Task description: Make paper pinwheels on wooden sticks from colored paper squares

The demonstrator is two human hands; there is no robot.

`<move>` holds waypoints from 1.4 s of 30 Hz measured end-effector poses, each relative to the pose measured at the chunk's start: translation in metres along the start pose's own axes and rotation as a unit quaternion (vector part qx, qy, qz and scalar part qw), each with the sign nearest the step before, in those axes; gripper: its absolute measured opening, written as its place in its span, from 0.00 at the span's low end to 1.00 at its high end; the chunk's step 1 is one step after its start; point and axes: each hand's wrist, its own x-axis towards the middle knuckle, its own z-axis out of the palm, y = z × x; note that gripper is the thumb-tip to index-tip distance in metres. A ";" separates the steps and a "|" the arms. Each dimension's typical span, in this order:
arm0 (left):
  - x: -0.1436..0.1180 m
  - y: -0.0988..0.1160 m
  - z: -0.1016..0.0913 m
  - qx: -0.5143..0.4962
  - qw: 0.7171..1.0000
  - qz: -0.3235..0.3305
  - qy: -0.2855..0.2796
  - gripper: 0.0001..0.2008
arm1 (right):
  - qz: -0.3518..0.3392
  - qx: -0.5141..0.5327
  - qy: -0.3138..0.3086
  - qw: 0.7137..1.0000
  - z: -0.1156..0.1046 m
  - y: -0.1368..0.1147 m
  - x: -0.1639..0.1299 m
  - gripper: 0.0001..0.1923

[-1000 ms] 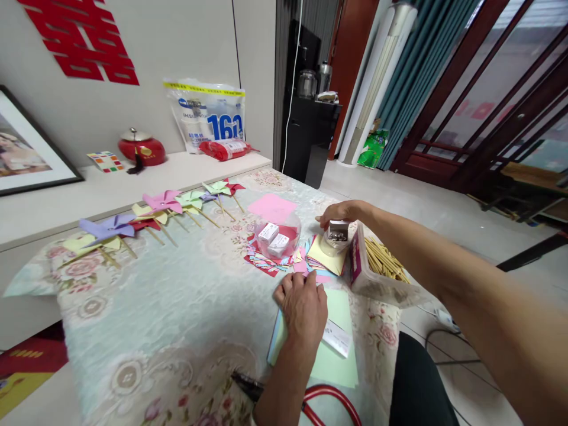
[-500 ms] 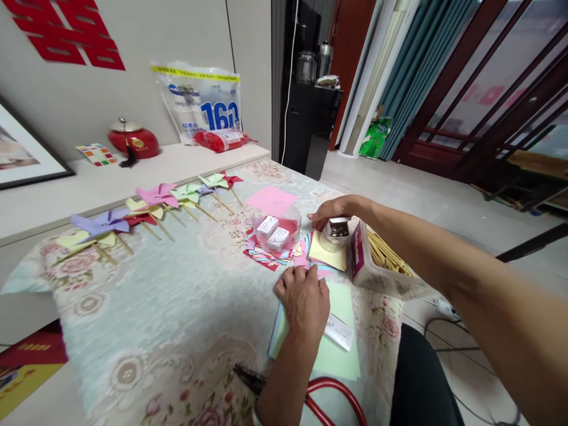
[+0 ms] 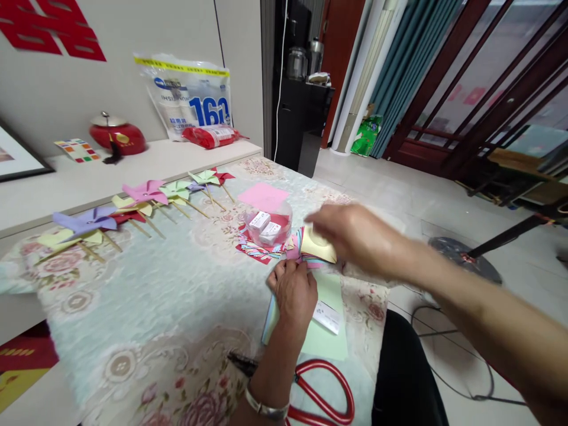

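My left hand [image 3: 293, 293] rests palm down on the upper end of a pale green paper stack [image 3: 332, 344], fingers loosely bent, their tips near the coloured paper pieces [image 3: 306, 258]. A white packet [image 3: 326, 318] lies on the green sheets beside it. Smeared by motion, my right hand [image 3: 348, 234] hovers over the yellow paper squares [image 3: 316, 244]; whether it holds anything does not show. It hides most of the small clear cup and the box of sticks. Left of it, a round clear tub [image 3: 287, 222] contains two small white boxes [image 3: 265, 228]. Red-handled scissors [image 3: 348, 393] lie near my left wrist.
Finished paper pinwheels [image 3: 86, 222] on sticks line the table's back left edge. A pink sheet [image 3: 262, 195] lies behind the tub. On the shelf stand a red jar [image 3: 119, 139] and a plastic bag [image 3: 186, 97]. Cables [image 3: 448, 355] trail across the floor at right.
My right hand has moved from beside the small cup toward me, over the yellow squares, and now blurs. The left hand stays on the papers. The whole view has shifted slightly.
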 end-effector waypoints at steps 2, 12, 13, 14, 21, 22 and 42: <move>0.000 -0.001 0.000 -0.006 1.000 -0.005 -0.007 0.12 | -0.021 0.011 -0.033 0.999 0.031 -0.020 -0.035 0.13; 0.002 -0.002 -0.001 -0.029 0.999 -0.020 -0.001 0.15 | 0.200 0.020 -0.049 0.978 0.133 0.007 -0.049 0.17; 0.002 -0.002 0.000 -0.031 0.999 -0.022 0.002 0.15 | 0.200 0.022 -0.047 0.978 0.133 0.007 -0.049 0.17; 0.003 -0.003 0.000 -0.032 0.999 -0.024 0.004 0.15 | 0.200 0.023 -0.045 0.978 0.132 0.008 -0.049 0.17; 0.005 -0.006 0.005 -0.028 0.999 -0.023 -0.007 0.16 | 0.199 -0.008 -0.035 0.979 0.134 0.011 -0.043 0.17; 0.006 -0.007 0.006 -0.027 0.999 -0.023 -0.004 0.16 | 0.195 -0.011 -0.040 0.980 0.134 0.012 -0.042 0.17; 0.006 -0.015 0.013 -0.025 1.000 -0.007 0.001 0.16 | 0.201 -0.063 -0.055 0.976 0.139 0.006 -0.042 0.16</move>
